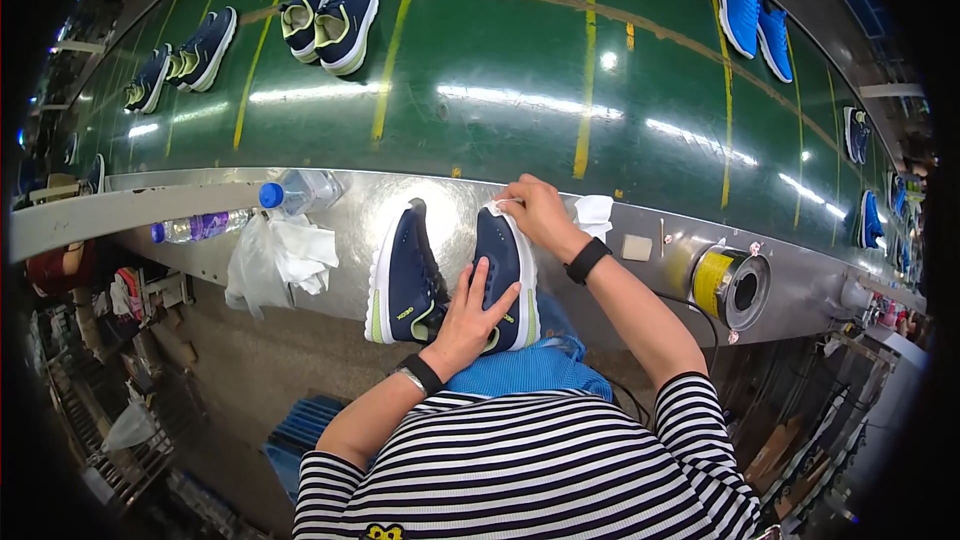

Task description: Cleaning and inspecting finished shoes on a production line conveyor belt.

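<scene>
A pair of navy sneakers with white soles and lime trim stands in front of me at the metal ledge. My left hand (pixel 466 325) lies across the right-hand sneaker (pixel 497 252), fingers spread over its upper. At the far end of that shoe, my right hand (pixel 540 212) pinches a small white cloth (pixel 497 207) against the tip and sole edge. Beside it sits the left-hand sneaker (pixel 402 275), with neither hand gripping it. The shoe openings are partly hidden by my left hand.
A green conveyor belt (pixel 480 130) with yellow lines carries several navy and blue sneaker pairs. On the metal ledge (pixel 640 285) are a yellow-labelled tin (pixel 712 281), a pale block (pixel 636 247) and a white cloth (pixel 594 215). To the left are plastic bottles (pixel 305 190) and a white bag (pixel 262 260).
</scene>
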Demonstrator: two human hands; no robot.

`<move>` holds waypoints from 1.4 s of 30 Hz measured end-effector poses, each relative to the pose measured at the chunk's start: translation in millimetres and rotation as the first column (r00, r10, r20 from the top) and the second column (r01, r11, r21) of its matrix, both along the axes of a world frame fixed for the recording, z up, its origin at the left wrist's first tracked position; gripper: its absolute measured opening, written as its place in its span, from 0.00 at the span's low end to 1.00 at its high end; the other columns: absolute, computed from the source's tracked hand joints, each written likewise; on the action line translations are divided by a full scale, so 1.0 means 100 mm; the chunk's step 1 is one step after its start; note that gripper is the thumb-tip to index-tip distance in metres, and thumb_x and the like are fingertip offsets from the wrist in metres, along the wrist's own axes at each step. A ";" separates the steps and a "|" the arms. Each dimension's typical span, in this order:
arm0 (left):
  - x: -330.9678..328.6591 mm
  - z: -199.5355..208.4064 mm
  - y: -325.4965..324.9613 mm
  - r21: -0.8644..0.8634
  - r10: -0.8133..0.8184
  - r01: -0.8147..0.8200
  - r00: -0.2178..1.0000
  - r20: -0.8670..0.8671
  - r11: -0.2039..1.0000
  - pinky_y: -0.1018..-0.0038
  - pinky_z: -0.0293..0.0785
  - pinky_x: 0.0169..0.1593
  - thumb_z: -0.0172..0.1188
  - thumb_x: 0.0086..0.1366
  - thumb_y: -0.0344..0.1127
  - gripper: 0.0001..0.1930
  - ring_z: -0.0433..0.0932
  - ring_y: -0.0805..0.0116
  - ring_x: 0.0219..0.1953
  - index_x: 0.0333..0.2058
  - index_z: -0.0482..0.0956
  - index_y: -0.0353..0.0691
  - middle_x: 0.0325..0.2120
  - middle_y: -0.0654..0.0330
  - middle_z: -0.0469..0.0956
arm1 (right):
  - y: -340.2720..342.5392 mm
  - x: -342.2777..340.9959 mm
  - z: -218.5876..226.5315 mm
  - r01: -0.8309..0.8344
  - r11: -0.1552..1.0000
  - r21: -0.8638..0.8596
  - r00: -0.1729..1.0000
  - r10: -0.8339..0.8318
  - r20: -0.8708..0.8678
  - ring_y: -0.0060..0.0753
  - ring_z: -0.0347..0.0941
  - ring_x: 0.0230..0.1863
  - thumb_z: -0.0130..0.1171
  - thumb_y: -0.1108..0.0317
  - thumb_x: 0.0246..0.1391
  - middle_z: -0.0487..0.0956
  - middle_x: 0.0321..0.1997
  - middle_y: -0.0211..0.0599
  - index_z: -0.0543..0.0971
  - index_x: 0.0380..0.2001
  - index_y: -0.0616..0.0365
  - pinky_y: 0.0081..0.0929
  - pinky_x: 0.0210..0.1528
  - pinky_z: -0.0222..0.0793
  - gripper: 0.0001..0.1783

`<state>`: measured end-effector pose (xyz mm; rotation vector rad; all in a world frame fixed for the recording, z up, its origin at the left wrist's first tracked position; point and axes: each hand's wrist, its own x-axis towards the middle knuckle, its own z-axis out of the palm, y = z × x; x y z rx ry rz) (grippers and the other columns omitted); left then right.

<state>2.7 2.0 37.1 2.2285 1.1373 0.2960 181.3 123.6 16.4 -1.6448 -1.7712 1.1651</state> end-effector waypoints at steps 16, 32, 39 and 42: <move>0.08 0.05 0.05 -0.003 -0.030 0.030 0.999 -0.036 1.000 0.52 0.60 0.58 0.50 0.45 0.16 0.36 0.54 0.30 0.57 0.55 0.67 0.52 0.59 0.34 0.48 | -1.27 0.28 0.18 0.283 0.951 0.122 0.941 -0.250 -0.229 0.33 0.68 0.34 0.52 0.80 0.47 0.71 0.29 0.35 0.76 0.33 0.60 0.28 0.35 0.66 0.08; 0.25 0.20 0.04 -0.009 -0.114 0.114 0.985 -0.130 0.993 0.55 0.50 0.62 0.49 0.40 0.12 0.38 0.49 0.35 0.61 0.55 0.67 0.42 0.61 0.37 0.45 | -2.26 3.13 0.72 0.826 0.425 0.370 0.430 -0.900 0.075 0.30 0.75 0.26 0.54 0.80 0.45 0.78 0.25 0.41 0.77 0.31 0.61 0.26 0.30 0.70 0.08; 0.32 0.20 0.05 0.013 -0.108 0.113 0.972 -0.208 0.994 0.54 0.52 0.62 0.49 0.41 0.13 0.37 0.51 0.35 0.60 0.55 0.66 0.43 0.60 0.37 0.46 | -1.99 3.34 0.38 0.529 0.836 0.148 0.573 -0.481 0.664 0.51 0.75 0.33 0.53 0.73 0.43 0.77 0.27 0.49 0.80 0.27 0.56 0.41 0.38 0.70 0.08; 0.31 0.21 0.03 0.009 -0.096 0.100 0.971 -0.219 0.995 0.55 0.52 0.62 0.49 0.41 0.13 0.37 0.51 0.35 0.60 0.55 0.67 0.43 0.60 0.37 0.46 | -2.17 3.33 0.62 0.623 0.725 0.294 0.614 -0.685 0.392 0.51 0.74 0.33 0.55 0.73 0.42 0.77 0.28 0.49 0.80 0.29 0.58 0.39 0.37 0.70 0.08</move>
